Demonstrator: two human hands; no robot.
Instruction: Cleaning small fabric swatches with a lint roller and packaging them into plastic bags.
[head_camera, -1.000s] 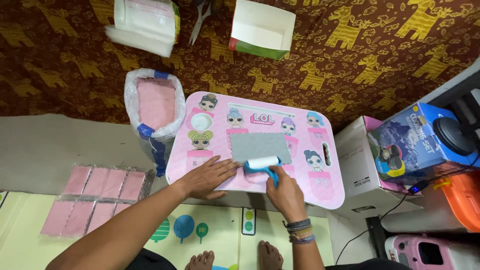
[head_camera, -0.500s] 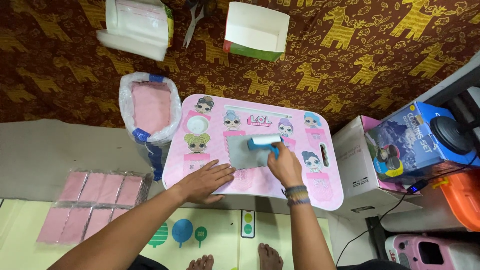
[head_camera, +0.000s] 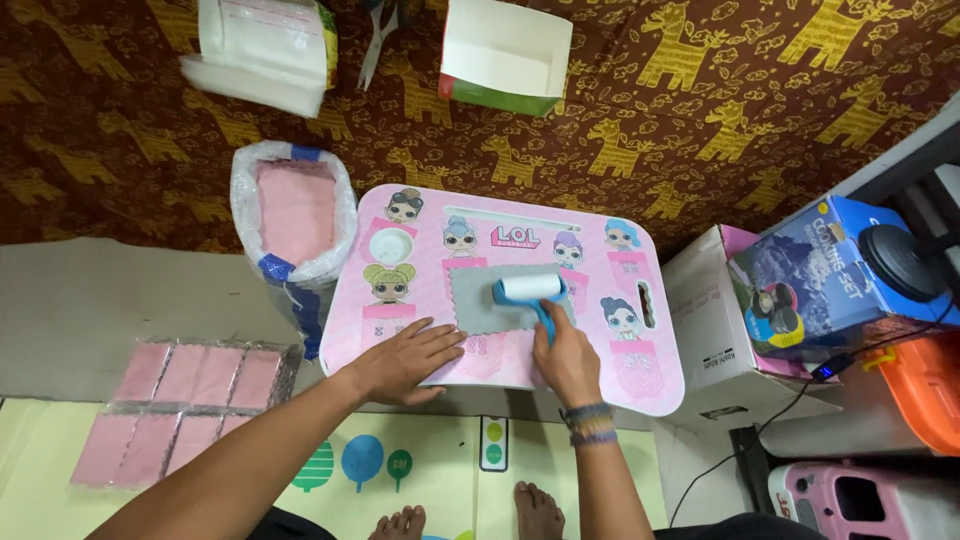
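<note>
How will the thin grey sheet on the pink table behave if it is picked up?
The thin grey sheet lies quite flat, so it is probably floppy and light. The left hand is pressed flat beside it while the blue roller passes over, so it might slide.

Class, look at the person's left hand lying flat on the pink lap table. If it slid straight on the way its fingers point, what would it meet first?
The left hand points right and slightly away, so it would probably first meet the grey sheet lying flat on the pink lap table, just beyond its fingertips.
</note>
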